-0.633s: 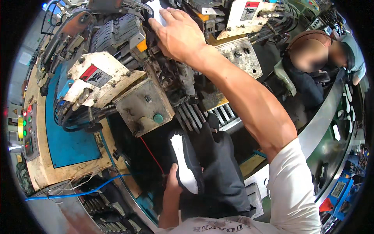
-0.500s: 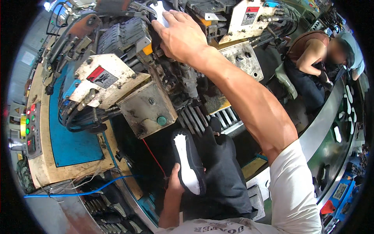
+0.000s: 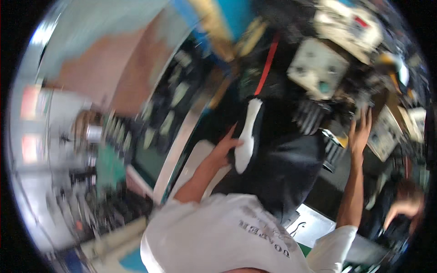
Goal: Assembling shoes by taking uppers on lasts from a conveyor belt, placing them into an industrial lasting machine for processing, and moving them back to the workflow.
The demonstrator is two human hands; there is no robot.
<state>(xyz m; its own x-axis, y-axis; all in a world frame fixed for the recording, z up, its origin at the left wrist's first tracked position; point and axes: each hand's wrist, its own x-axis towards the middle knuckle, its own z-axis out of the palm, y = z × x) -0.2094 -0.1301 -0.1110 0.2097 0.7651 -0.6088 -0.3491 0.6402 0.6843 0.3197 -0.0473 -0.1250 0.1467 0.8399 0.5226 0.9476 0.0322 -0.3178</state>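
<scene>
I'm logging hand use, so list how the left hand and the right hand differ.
The left hand grips a dark shoe with a white underside; the right hand shows nothing in its grasp.
The left hand's fingers are partly hidden by the shoe; the right hand's are extended.
The left hand is near the lap; the right hand is out by the machine.
Both are bare.

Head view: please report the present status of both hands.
Left hand holds white-soled black shoe. Right hand open, fingers spread, near machine. Picture blurred; obstruction unclear.
</scene>
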